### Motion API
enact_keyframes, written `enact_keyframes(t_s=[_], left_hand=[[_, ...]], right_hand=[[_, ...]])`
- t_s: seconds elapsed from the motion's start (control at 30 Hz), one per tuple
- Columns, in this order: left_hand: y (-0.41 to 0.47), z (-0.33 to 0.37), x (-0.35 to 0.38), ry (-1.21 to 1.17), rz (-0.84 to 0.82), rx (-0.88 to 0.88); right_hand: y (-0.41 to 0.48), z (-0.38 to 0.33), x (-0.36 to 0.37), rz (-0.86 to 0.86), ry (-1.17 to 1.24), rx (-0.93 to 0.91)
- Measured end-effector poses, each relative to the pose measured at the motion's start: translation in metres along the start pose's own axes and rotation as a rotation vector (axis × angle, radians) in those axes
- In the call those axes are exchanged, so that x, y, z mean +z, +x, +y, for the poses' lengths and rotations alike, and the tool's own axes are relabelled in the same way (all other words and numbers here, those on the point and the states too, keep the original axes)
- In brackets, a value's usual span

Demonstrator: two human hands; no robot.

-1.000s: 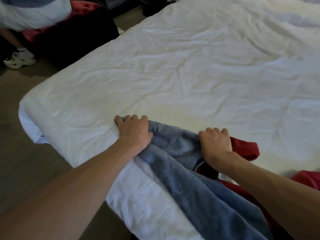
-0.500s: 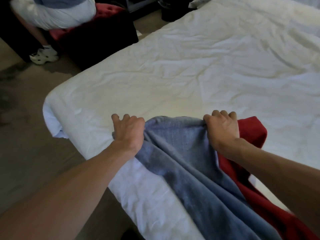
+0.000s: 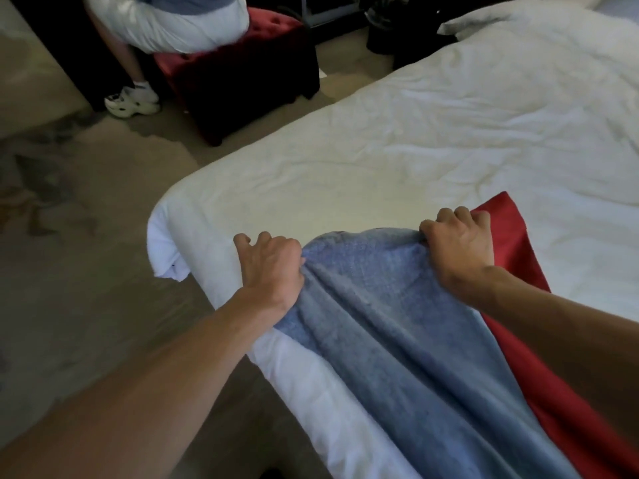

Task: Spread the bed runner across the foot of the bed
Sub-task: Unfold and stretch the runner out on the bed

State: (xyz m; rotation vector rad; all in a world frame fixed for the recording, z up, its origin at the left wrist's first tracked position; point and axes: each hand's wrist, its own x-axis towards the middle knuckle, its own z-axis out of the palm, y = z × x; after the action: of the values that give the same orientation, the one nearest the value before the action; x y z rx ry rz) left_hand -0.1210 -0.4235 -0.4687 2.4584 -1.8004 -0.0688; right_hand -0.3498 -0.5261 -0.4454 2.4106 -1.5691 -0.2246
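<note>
The bed runner [image 3: 397,340] is a long cloth, grey-blue on the upper face and red [image 3: 511,243] on the other. It lies along the near edge of the white bed [image 3: 397,157], with its end close to the bed's left corner. My left hand [image 3: 273,267] is clenched on the runner's left end corner. My right hand [image 3: 460,243] is clenched on its right end corner, where the red side folds out. The blue cloth is stretched between both hands with loose folds.
A person in white shorts sits on a dark red ottoman [image 3: 242,67] beyond the bed's left corner, one white shoe [image 3: 133,100] on the floor. Beige carpet [image 3: 69,236] lies to the left. A pillow [image 3: 484,19] rests at the far end.
My hands have moved apart and toward the bed's left corner, pulling the bunched runner wider and flatter. More of the red side shows on the right.
</note>
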Motion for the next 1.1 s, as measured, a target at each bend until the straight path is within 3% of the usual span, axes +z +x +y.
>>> enact_keyframes(t_s=[0.4,1.1], left_hand=[[0.066,-0.057,-0.005,-0.054,0.048,-0.013],[0.26,-0.135,-0.007,0.011,0.096,-0.139]], right_hand=[[0.079,-0.043,-0.02,0.047,0.115,0.031],[0.305,-0.098,-0.031,0.056,0.306,-0.086]])
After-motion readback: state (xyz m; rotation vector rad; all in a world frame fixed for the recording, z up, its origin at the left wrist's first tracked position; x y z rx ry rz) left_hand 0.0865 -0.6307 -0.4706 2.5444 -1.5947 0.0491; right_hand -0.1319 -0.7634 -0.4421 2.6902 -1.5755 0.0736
